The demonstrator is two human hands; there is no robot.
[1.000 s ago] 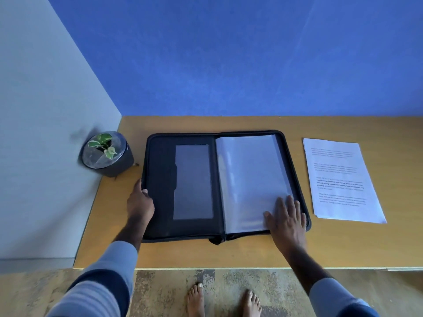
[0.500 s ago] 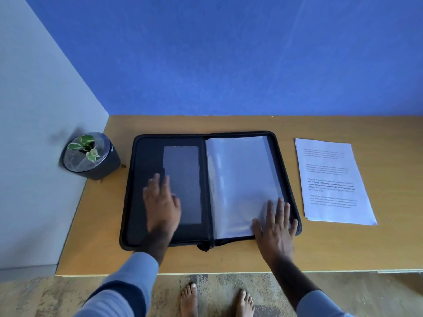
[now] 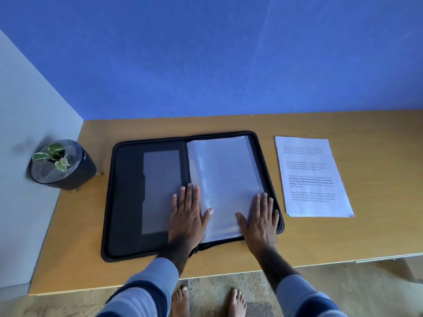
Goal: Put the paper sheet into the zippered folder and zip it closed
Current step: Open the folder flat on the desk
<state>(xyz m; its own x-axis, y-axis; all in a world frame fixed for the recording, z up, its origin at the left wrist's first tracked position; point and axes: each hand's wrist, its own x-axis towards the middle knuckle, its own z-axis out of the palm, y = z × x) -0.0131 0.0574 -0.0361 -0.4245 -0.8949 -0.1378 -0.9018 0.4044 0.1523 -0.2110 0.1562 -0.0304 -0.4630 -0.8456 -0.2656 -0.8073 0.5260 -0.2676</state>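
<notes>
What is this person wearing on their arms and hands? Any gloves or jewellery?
No gloves: the left hand and the right hand are bare, and no ring, watch or bracelet shows. Both arms have long sleeves that end partway up the forearm, leaving the wrists uncovered. The left sleeve and the right sleeve are light blue, each with a broad dark navy band further up.

The open folder [image 3: 128, 202] fills the middle of the desk [image 3: 377, 236], with the left hand [image 3: 186, 217] and right hand [image 3: 261, 219] flat on it. A strip of desk shows between the folder and the paper sheet [image 3: 313, 177]. The plant pot [image 3: 68, 177] stands beside the folder's left side, against the side wall [image 3: 27, 133].
</notes>
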